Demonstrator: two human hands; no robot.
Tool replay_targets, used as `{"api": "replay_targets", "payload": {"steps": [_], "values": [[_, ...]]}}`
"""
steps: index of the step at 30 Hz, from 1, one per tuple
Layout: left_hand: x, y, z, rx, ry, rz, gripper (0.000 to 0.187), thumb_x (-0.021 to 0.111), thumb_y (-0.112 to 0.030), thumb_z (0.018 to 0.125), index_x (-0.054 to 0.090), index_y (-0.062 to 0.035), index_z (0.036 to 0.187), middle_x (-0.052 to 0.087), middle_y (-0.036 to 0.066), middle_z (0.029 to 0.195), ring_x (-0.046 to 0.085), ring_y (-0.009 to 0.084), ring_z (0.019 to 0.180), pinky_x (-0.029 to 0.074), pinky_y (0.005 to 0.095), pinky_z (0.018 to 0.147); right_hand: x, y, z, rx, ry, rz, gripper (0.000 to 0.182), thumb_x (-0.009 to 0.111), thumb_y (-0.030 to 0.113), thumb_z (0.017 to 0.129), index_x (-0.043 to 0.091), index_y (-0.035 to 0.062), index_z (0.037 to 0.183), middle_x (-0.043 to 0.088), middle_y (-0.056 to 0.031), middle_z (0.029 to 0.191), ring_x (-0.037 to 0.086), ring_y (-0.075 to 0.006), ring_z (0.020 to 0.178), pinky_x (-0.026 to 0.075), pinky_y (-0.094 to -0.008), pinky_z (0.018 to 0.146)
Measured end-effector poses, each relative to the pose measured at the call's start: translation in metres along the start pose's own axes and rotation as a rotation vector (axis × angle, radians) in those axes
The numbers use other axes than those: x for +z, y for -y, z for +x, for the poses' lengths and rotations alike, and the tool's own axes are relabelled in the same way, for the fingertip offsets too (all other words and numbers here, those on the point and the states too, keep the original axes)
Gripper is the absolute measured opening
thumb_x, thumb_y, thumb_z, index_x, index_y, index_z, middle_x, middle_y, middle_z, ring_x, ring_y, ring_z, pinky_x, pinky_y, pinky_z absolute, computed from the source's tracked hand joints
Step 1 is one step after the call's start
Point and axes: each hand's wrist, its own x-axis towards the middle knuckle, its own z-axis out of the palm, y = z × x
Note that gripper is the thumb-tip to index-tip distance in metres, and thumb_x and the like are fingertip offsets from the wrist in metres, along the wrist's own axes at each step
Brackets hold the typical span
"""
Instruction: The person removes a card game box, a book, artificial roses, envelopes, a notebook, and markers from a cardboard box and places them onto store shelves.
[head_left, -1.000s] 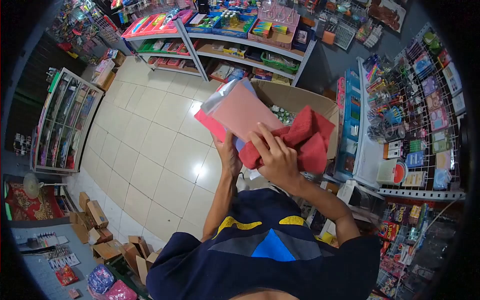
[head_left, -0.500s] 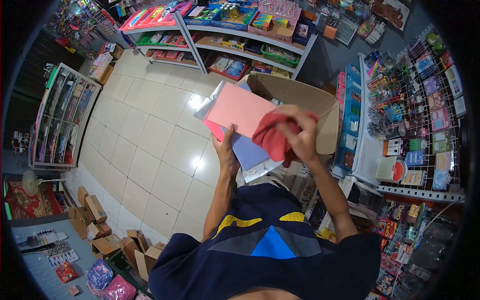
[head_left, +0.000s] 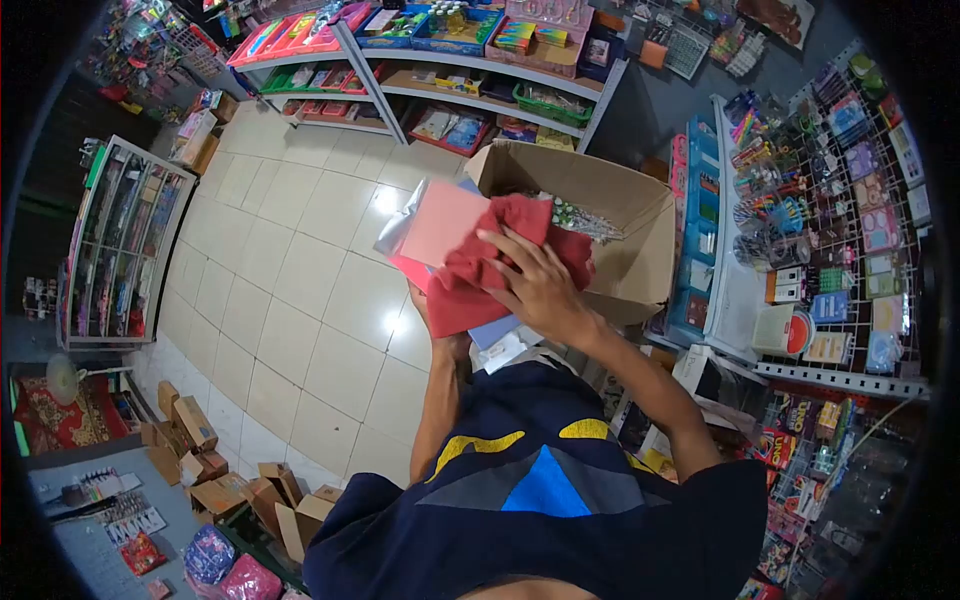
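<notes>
My right hand [head_left: 540, 290] presses a crumpled red cloth [head_left: 470, 290] onto a pink sheet or pad [head_left: 440, 222], its fingers spread over the cloth. Beneath the pink piece, parts of a blue one [head_left: 492, 332] and silvery wrapping [head_left: 398, 225] show. My left hand [head_left: 446, 338] supports this stack from below; the cloth and the stack hide most of its fingers. Just beyond, an open cardboard box [head_left: 625, 270] holds small items in clear packaging [head_left: 580, 218].
Shelves [head_left: 480, 98] with trays of goods stand at the back. On the right are a wire rack [head_left: 870, 230] and blue bins [head_left: 702, 240]. A glass display case [head_left: 125, 245] is at the left, with small cardboard boxes [head_left: 195, 422] at lower left.
My right hand has moved left with the red cloth, which now lies spread over much of the pink piece and covers my left thumb.
</notes>
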Motion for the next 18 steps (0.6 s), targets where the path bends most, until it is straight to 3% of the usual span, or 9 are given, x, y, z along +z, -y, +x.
{"api": "replay_targets", "payload": {"steps": [2, 5, 7, 8, 9, 10, 13, 16, 18], "values": [[-0.022, 0.002, 0.009, -0.036, -0.061, 0.101, 0.056, 0.068, -0.016, 0.08, 0.04, -0.004, 0.127, 0.054, 0.01, 0.111, 0.059, 0.0179, 0.091, 0.051, 0.0319, 0.079, -0.005, -0.006, -0.02, -0.064, 0.009, -0.061, 0.037, 0.06, 0.025, 0.087, 0.054, 0.0079, 0.119, 0.041, -0.0065, 0.138, 0.041, -0.0314, 0.125, 0.041, -0.0524, 0.094], [-0.017, -0.002, 0.004, 0.03, -0.069, 0.04, 0.057, 0.068, -0.019, 0.08, 0.04, -0.0029, 0.126, 0.054, 0.009, 0.109, 0.058, 0.0175, 0.09, 0.05, 0.0318, 0.08, -0.016, -0.029, -0.047, 0.113, 0.034, 0.208, 0.034, 0.059, 0.023, 0.089, 0.055, 0.0065, 0.118, 0.047, -0.0093, 0.132, 0.047, -0.0263, 0.121, 0.043, -0.0428, 0.094], [-0.032, -0.006, 0.011, -0.015, -0.042, 0.007, 0.06, 0.069, -0.021, 0.078, 0.039, -0.0019, 0.127, 0.054, 0.011, 0.109, 0.058, 0.0199, 0.096, 0.05, 0.0344, 0.082, -0.03, -0.047, -0.062, 0.635, 0.005, 0.747, 0.032, 0.055, 0.026, 0.092, 0.056, 0.0083, 0.119, 0.053, -0.0073, 0.124, 0.051, -0.0184, 0.112, 0.044, -0.0351, 0.092], [-0.036, -0.008, 0.014, -0.053, -0.045, -0.024, 0.061, 0.07, -0.021, 0.078, 0.039, -0.0017, 0.127, 0.054, 0.011, 0.109, 0.058, 0.0206, 0.097, 0.051, 0.035, 0.083, -0.034, -0.058, -0.071, 0.843, -0.151, 1.073, 0.032, 0.053, 0.027, 0.094, 0.056, 0.009, 0.12, 0.056, -0.0059, 0.119, 0.054, -0.0146, 0.107, 0.044, -0.0319, 0.091], [-0.039, -0.01, 0.016, -0.094, -0.047, -0.055, 0.062, 0.07, -0.021, 0.077, 0.038, -0.0016, 0.127, 0.054, 0.012, 0.109, 0.058, 0.0212, 0.098, 0.051, 0.0356, 0.083, -0.018, -0.081, -0.087, 0.918, -0.451, 1.525, 0.033, 0.052, 0.03, 0.095, 0.056, 0.0092, 0.12, 0.059, -0.0035, 0.114, 0.055, -0.0112, 0.102, 0.044, -0.0299, 0.09], [-0.041, -0.011, 0.02, -0.102, -0.039, -0.007, 0.066, 0.072, -0.02, 0.075, 0.037, -0.0017, 0.128, 0.054, 0.013, 0.111, 0.058, 0.0232, 0.1, 0.051, 0.0372, 0.084, 0.012, -0.111, -0.1, 0.809, -0.61, 1.188, 0.041, 0.053, 0.037, 0.093, 0.056, 0.0067, 0.121, 0.06, -0.001, 0.111, 0.056, -0.0096, 0.095, 0.044, -0.0267, 0.087], [-0.019, -0.019, 0.019, -0.052, 0.069, 0.086, 0.067, 0.072, -0.02, 0.075, 0.038, -0.001, 0.128, 0.054, 0.013, 0.11, 0.059, 0.0235, 0.099, 0.051, 0.0372, 0.084, 0.007, -0.082, -0.094, 0.826, -0.341, 1.384, 0.042, 0.062, 0.036, 0.088, 0.059, 0.005, 0.115, 0.063, -0.0004, 0.103, 0.058, -0.0088, 0.092, 0.045, -0.0258, 0.084], [-0.014, -0.005, 0.018, -0.087, 0.144, 0.091, 0.067, 0.073, -0.02, 0.075, 0.038, -0.0013, 0.128, 0.054, 0.012, 0.109, 0.058, 0.0222, 0.096, 0.051, 0.0355, 0.082, -0.005, -0.035, -0.044, 0.814, -0.239, 1.062, 0.038, 0.07, 0.03, 0.081, 0.062, 0.0062, 0.109, 0.064, -0.0002, 0.099, 0.059, -0.0097, 0.089, 0.047, -0.0259, 0.08], [-0.014, 0.0, 0.02, -0.1, 0.175, 0.086, 0.064, 0.073, -0.02, 0.076, 0.038, -0.0016, 0.127, 0.054, 0.011, 0.107, 0.058, 0.0209, 0.095, 0.052, 0.0348, 0.081, -0.012, -0.04, -0.048, 1.002, -0.288, 1.296, 0.034, 0.073, 0.026, 0.078, 0.064, 0.0065, 0.104, 0.064, 0.0003, 0.096, 0.06, -0.0105, 0.087, 0.048, -0.0265, 0.079]]}}
